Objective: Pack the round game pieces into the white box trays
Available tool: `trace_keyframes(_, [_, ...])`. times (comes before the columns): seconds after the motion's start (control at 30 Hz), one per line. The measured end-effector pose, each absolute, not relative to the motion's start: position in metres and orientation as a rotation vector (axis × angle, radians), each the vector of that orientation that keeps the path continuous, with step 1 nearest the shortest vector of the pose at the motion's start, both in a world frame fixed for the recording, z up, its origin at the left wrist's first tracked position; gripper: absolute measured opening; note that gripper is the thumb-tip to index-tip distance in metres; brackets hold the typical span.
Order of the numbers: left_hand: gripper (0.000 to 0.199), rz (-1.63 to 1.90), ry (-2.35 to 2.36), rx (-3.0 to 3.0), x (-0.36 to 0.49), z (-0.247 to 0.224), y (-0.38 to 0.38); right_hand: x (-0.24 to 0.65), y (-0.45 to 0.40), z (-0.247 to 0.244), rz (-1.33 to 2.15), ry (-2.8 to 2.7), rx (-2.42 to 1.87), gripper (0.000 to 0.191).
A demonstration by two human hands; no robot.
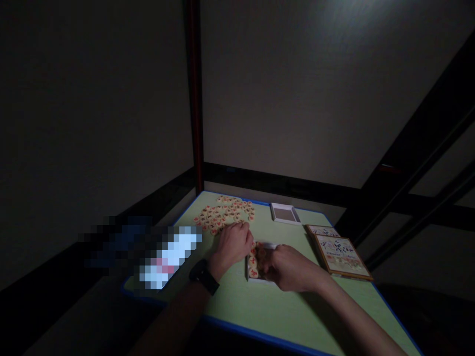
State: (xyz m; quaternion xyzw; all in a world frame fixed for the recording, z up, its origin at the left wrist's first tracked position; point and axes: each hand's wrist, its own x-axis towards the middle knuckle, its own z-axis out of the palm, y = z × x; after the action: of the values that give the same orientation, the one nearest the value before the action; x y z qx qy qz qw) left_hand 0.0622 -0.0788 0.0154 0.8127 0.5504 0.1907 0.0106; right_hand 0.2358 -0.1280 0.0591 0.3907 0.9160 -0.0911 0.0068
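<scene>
A small white box (260, 281) stands on the table, with round wooden Chinese chess pieces (254, 273) lined up along its left side. Over the right part of this box, my right hand (291, 267) has its fingers bent down and closed at a Chinese chess piece; the fingertips are shadowed and blurred. My left hand (233, 243), wearing a dark watch (204, 277) at the wrist, is at the box's upper left corner. Its fingers are curled together, and whatever they hold is hidden. Beyond it, many loose pieces (226, 213) with red and dark characters lie spread out.
An open white box lid or tray (285, 213) lies at the back of the green table (237, 301). Two flat, printed boxes (343, 254) overlap at the right edge. A bright, pixelated object (170, 257) rests at the left. Walls stand close behind.
</scene>
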Motion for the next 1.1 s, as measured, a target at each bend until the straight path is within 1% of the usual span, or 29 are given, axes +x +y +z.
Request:
trace_keyframes(0.07, [0.02,0.592,1.714,2.54,0.062,0.015,-0.079,0.232,-0.135,0.06,-0.177,2.858,1.192,0.014])
trace_keyframes(0.13, [0.021,0.589,1.715,2.545,0.063,0.015,-0.079,0.228,-0.14,0.062,-0.125,2.818,1.23,0.012])
trace_keyframes(0.17, [0.02,0.584,1.716,2.546,0.063,0.015,-0.079,0.227,-0.142,0.062,-0.115,2.797,1.254,0.014])
trace_keyframes(0.27, [0.021,0.566,1.719,2.538,0.063,0.015,-0.079,0.22,-0.146,0.059,-0.093,2.737,1.336,0.035])
trace_keyframes(0.33, [0.021,0.561,1.719,2.531,0.063,0.016,-0.08,0.216,-0.147,0.053,-0.059,2.694,1.393,0.042])
trace_keyframes(0.57, [0.02,0.552,1.718,2.534,0.063,0.019,-0.081,0.21,-0.144,0.038,-0.002,2.69,1.436,0.026])
trace_keyframes(0.83, [0.022,0.524,1.728,2.527,0.063,0.021,-0.082,0.207,-0.147,0.04,-0.009,2.664,1.436,0.028])
trace_keyframes(1.1, [0.026,0.519,1.754,2.535,0.063,0.019,-0.082,0.205,-0.147,0.042,-0.024,2.603,1.474,0.025])
